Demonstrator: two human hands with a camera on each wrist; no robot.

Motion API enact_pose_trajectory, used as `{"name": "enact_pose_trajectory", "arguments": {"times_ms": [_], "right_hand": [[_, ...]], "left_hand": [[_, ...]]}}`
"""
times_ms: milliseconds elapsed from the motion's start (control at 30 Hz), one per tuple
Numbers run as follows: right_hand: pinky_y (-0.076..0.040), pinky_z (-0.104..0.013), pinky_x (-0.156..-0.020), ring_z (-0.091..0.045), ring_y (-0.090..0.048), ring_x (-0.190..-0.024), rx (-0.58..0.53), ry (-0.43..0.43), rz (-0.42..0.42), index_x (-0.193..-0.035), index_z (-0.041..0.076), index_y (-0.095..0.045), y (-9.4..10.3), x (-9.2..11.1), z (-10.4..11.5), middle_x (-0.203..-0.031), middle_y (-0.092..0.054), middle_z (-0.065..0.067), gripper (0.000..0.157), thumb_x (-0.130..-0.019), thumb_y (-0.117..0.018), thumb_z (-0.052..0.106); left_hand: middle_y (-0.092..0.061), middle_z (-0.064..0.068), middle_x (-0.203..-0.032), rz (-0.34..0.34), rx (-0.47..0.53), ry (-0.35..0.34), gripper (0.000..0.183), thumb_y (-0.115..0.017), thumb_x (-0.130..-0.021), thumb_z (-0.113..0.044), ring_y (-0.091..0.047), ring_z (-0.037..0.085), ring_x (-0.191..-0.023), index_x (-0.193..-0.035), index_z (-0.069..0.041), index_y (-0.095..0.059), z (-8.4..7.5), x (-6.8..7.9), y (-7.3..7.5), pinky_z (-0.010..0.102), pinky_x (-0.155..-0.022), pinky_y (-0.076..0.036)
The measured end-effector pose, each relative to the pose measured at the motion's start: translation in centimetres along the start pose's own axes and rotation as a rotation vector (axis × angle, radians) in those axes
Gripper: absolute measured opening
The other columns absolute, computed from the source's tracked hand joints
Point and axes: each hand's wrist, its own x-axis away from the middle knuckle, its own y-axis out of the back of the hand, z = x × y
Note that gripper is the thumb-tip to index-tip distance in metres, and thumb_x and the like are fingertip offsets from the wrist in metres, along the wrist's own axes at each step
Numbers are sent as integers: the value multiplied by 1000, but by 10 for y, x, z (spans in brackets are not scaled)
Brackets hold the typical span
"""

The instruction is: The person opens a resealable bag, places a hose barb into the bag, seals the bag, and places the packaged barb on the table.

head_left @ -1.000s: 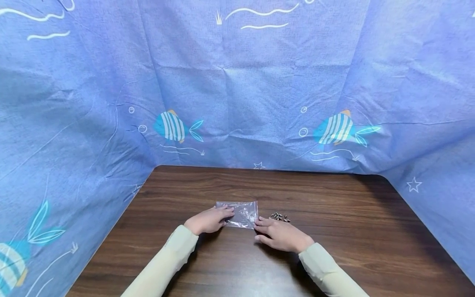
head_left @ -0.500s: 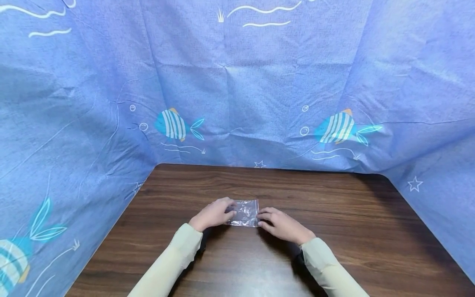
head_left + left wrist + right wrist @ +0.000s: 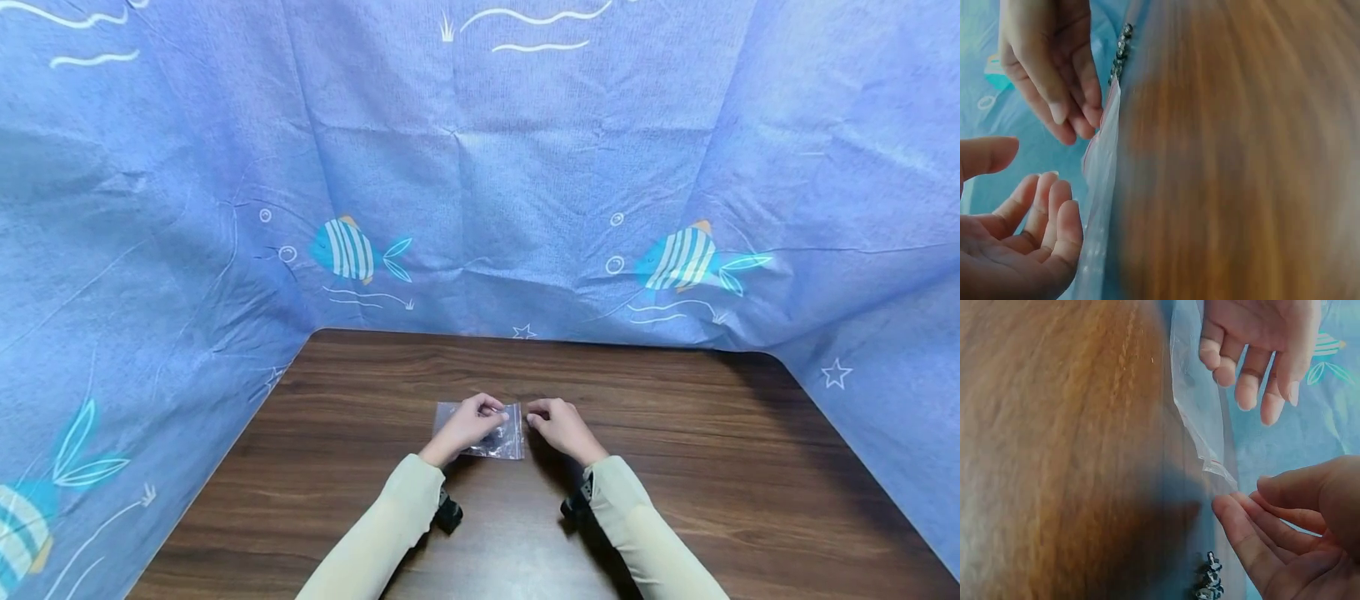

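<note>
A clear zip-lock bag [image 3: 513, 440] lies flat on the table, its zip edge toward the right. Over the bag hovers my left hand [image 3: 467, 427], fingers loosely bent, thumb apart from them and nothing between, as the left wrist view shows. My right hand [image 3: 566, 430] is just beyond the zip edge. In the right wrist view its fingertips [image 3: 1222, 505] come close to the bag's corner; whether they touch it I cannot tell. Small shiny metal pieces [image 3: 1210, 578] lie in a little heap beside the right hand, which hides them in the head view.
The dark wood-grain table [image 3: 360, 367] has a blue fish-patterned cloth [image 3: 525, 208] hanging behind it and at both sides. Black wrist cameras sit under both sleeves, the left camera [image 3: 448, 512] low above the tabletop.
Both hands have lifted off the bag and tabletop. My left hand moved rightward over the bag; my right hand shifted slightly away from me. The metal pieces became hidden behind the right hand.
</note>
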Motion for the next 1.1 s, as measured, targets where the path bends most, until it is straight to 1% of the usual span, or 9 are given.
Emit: {"name": "enact_pose_trajectory", "arguments": {"times_ms": [67,167,267,333,467,567,700,933,1100], "right_hand": [[-50,-42,-87,-26,-65,-97,-3,-27,11,-104,-2,-72,-1,-2,0,-103,-72,-14,20,-88,-64,7],[-51,-34,-76,-19,-65,-82,-34,-59,39,-102,-1,-72,-3,-5,-2,-92,-73,-11,18,-88,-64,6],[-50,-28,-64,-14,-64,-70,-120,-91,81,-101,-4,-72,-5,-8,-4,-82,-73,-11,18,-88,-62,4],[-51,-27,-60,-15,-66,-69,-202,-114,113,-102,-7,-70,-6,-9,-5,-80,-73,-14,19,-89,-61,3],[-54,-27,-61,-17,-68,-71,-332,-143,150,-104,-13,-67,-10,-11,-7,-81,-72,-19,21,-91,-59,2],[-53,-26,-59,-14,-66,-68,-392,-181,152,-104,-14,-66,-13,-12,-8,-78,-71,-16,22,-91,-59,1],[-49,-23,-55,-9,-62,-62,-415,-226,133,-101,-11,-68,-16,-13,-9,-73,-70,-10,20,-90,-61,3],[-54,-27,-60,-10,-60,-61,-415,-182,107,-95,-12,-70,-18,-14,-7,-73,-69,-12,18,-89,-64,5],[-55,-27,-61,-8,-60,-60,-452,-185,111,-94,-13,-69,-23,-14,-8,-71,-69,-10,18,-90,-64,4]], "left_hand": [[-64,16,-102,7,39,34,31,-64,-90,-18,-58,15,-79,-112,4,-59,2,-2,-3,26,-71,-50],[-65,17,-101,15,75,61,32,-64,-90,-16,-57,15,-73,-113,6,-57,7,-4,-5,26,-69,-50],[-65,14,-98,18,75,77,34,-65,-89,-16,-56,14,-72,-113,6,-57,10,-4,-6,25,-67,-49],[-64,12,-95,21,80,90,35,-66,-88,-16,-56,14,-73,-113,6,-57,12,-4,-5,24,-67,-48],[-63,9,-90,36,87,90,35,-65,-87,-15,-55,13,-75,-113,7,-58,15,-2,-5,23,-66,-46],[-64,9,-90,38,79,67,34,-65,-87,-15,-56,12,-77,-113,8,-59,17,-1,-6,23,-68,-47],[-65,10,-92,22,69,56,33,-67,-87,-15,-57,11,-78,-111,6,-61,20,-1,-7,24,-69,-48],[-65,12,-96,14,68,30,32,-66,-86,-14,-56,10,-79,-110,6,-62,23,-3,-8,22,-69,-46],[-66,12,-98,23,60,32,32,-67,-87,-16,-56,10,-80,-111,5,-62,23,-3,-9,21,-69,-46]]}}
